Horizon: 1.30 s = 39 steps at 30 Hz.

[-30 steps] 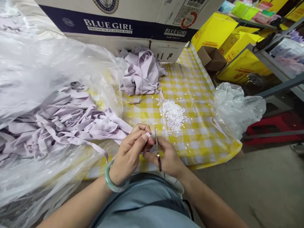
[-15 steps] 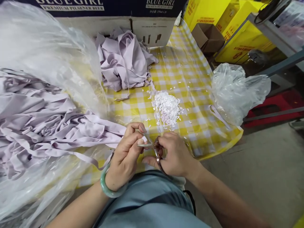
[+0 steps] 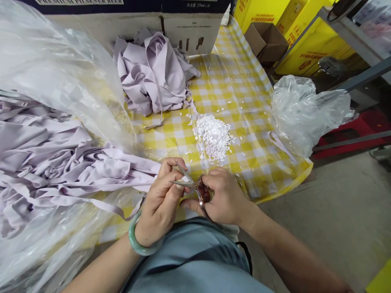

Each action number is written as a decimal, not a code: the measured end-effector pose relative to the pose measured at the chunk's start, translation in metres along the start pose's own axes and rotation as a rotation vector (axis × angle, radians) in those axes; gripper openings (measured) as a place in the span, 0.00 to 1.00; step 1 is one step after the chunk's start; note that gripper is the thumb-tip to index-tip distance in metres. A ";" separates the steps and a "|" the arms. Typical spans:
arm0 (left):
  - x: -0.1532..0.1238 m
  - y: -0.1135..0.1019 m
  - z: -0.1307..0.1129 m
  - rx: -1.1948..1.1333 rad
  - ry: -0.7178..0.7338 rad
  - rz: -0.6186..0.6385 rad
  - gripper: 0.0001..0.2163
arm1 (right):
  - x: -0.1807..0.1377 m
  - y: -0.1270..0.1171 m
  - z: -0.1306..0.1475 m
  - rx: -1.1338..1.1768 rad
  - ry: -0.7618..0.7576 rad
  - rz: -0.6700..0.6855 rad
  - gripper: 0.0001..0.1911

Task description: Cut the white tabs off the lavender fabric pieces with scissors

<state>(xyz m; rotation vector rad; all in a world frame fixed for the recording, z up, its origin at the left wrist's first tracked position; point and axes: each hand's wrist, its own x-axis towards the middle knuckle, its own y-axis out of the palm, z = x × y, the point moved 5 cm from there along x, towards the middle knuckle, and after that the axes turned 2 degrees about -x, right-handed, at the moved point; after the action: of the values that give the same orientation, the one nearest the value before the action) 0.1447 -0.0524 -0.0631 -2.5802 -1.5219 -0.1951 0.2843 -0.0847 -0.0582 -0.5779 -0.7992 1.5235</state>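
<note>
My right hand (image 3: 224,197) grips the handles of a pair of scissors (image 3: 191,184), its fingers through the loops. The blades point left, spread apart, close to the fingertips of my left hand (image 3: 166,199). That hand is closed on the end of a pale lilac fabric strip (image 3: 146,170), with a small white bit showing between the blades. The strip runs left into a heap of lilac fabric strips (image 3: 55,162). Beyond my hands lies a pile of small white pieces (image 3: 214,136) on the checked tablecloth (image 3: 256,179).
A second bundle of lilac fabric (image 3: 154,73) lies in front of a beer carton (image 3: 195,34). Clear plastic sheeting (image 3: 61,69) covers part of the left side. A clear plastic bag (image 3: 305,114) hangs at the table's right edge, near a small brown box (image 3: 265,42) and a metal frame (image 3: 366,77).
The scissor blades show more clearly and stand wider apart at my left fingertips. Both hands stay nearly in place. The view has tilted slightly, so the background sits a little higher.
</note>
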 end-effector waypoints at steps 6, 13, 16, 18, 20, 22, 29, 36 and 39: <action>-0.002 -0.001 0.003 0.002 -0.013 -0.028 0.14 | -0.001 0.002 -0.002 0.003 0.038 0.040 0.27; -0.002 0.002 0.006 -0.023 -0.010 -0.033 0.13 | -0.003 0.001 -0.005 -0.085 0.100 0.033 0.28; -0.002 0.004 0.007 -0.037 0.004 -0.028 0.12 | -0.005 0.001 -0.007 -0.091 0.126 0.045 0.28; -0.001 0.005 0.007 -0.031 -0.003 -0.018 0.12 | -0.006 0.000 -0.009 -0.093 0.138 0.047 0.28; 0.000 0.007 0.006 0.000 -0.010 0.003 0.12 | -0.008 0.000 -0.011 -0.097 0.150 0.047 0.27; 0.002 0.009 0.003 0.045 0.003 0.028 0.12 | -0.009 -0.001 -0.013 -0.105 0.160 0.049 0.27; 0.007 0.017 0.000 0.115 0.032 0.060 0.13 | -0.017 -0.004 -0.022 -0.156 0.151 0.028 0.26; 0.014 0.024 -0.005 0.173 0.065 0.119 0.13 | -0.025 -0.003 -0.033 -0.200 0.135 -0.023 0.24; 0.016 0.027 -0.003 0.145 0.062 0.147 0.13 | -0.026 0.000 -0.042 -0.230 0.164 -0.029 0.22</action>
<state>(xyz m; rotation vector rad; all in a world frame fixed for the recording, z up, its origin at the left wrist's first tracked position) 0.1760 -0.0518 -0.0588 -2.5325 -1.2705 -0.1407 0.3195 -0.1046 -0.0873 -0.8468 -0.8573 1.3469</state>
